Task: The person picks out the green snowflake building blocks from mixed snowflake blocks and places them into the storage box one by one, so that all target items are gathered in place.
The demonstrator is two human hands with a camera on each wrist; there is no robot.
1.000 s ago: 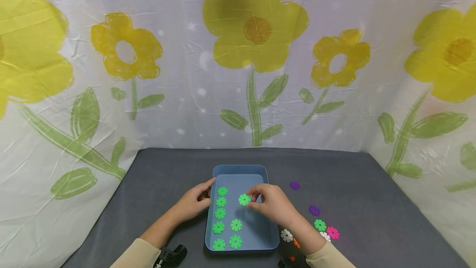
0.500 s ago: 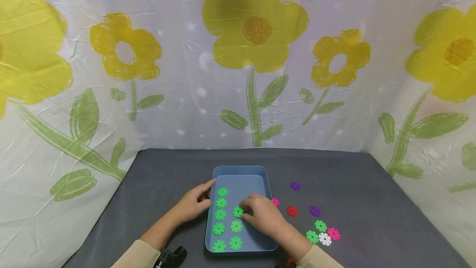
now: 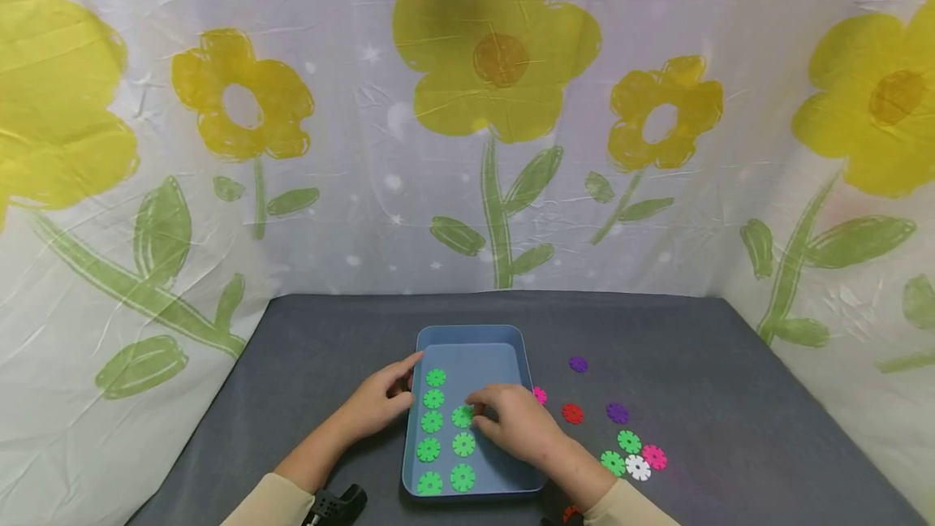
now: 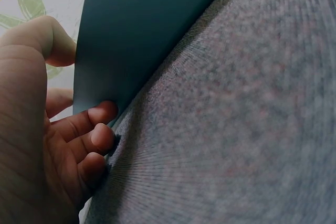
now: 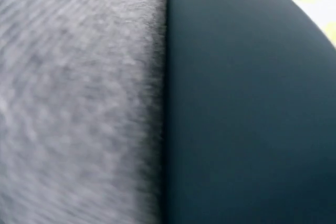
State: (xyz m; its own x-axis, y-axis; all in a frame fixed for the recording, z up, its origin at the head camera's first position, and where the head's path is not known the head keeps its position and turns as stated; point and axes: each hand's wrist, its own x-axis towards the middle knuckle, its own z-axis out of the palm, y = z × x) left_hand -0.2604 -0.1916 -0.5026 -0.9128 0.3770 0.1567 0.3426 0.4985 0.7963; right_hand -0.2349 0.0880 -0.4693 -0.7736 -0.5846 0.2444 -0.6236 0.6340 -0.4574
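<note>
A blue tray (image 3: 504, 355) lies on the dark cloth. My left hand (image 3: 376, 403) rests at its left rim, index finger and thumb touching it apart from each other; in the left wrist view the other fingers sit loosely bent against the outer wall (image 4: 126, 30). Inside the tray, my right hand (image 3: 519, 424) has its fingertips at the right edge of a green notched disc (image 3: 461, 416), partly covering it; the exact grip is hard to see. Below that disc lie two more green discs (image 3: 463, 444). A column of several green discs (image 3: 432, 422) runs along the left wall.
Right of the tray lie loose notched discs: purple (image 3: 617, 413), red (image 3: 573, 413), green (image 3: 613, 463), white (image 3: 638, 467) and pink (image 3: 654, 457). A pink disc (image 3: 540, 395) sits close by the tray's right wall. Behind the table hangs a flower-printed curtain (image 3: 351, 209).
My right hand has come down and left with the green disc, into line above the two discs of the second column. Lately the disc has shifted slightly left. My left hand stays put.
</note>
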